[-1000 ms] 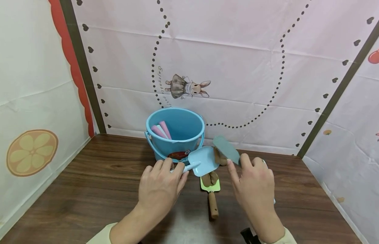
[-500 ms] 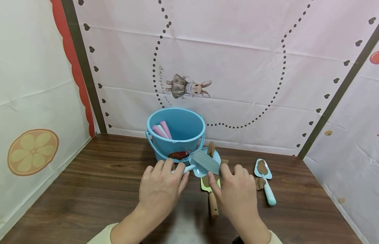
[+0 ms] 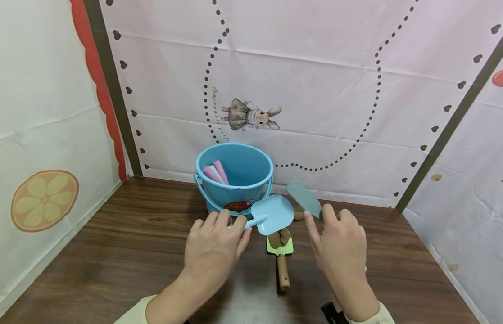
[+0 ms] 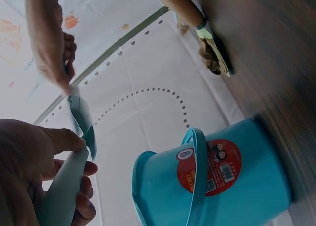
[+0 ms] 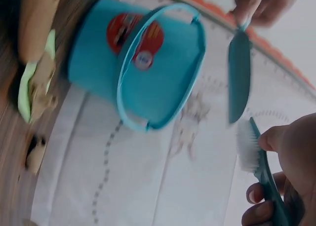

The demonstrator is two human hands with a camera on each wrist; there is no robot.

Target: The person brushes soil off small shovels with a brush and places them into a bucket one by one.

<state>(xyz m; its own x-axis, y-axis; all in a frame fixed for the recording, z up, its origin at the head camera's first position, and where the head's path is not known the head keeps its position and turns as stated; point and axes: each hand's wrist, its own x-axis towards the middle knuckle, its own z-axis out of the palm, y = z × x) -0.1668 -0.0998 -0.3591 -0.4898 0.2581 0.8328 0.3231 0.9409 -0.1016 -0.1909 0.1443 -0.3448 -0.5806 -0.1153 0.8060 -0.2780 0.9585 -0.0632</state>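
In the head view, my left hand (image 3: 215,245) grips the handle of a light blue toy shovel (image 3: 274,216), its blade raised beside the bucket. My right hand (image 3: 342,256) holds a teal brush (image 3: 304,199) by its handle, just right of the blade. White bristles (image 5: 248,146) show in the right wrist view, close to the blade's edge but apart from it. Below the blade, a small green shovel (image 3: 281,249) with a wooden handle lies on the table, bearing brown lumps (image 3: 279,238). The blade's upper face shows no lumps.
A blue bucket (image 3: 237,189) stands at the back of the table (image 3: 133,243), holding pink and pale blue handles (image 3: 215,173). Another brown lump (image 3: 298,216) lies behind the brush. Printed cloth walls (image 3: 316,90) enclose the table.
Half a second ago the brush was over the shovel's blade; now my right hand has drawn it back to the right. My left hand and the shovel stay nearly in place.
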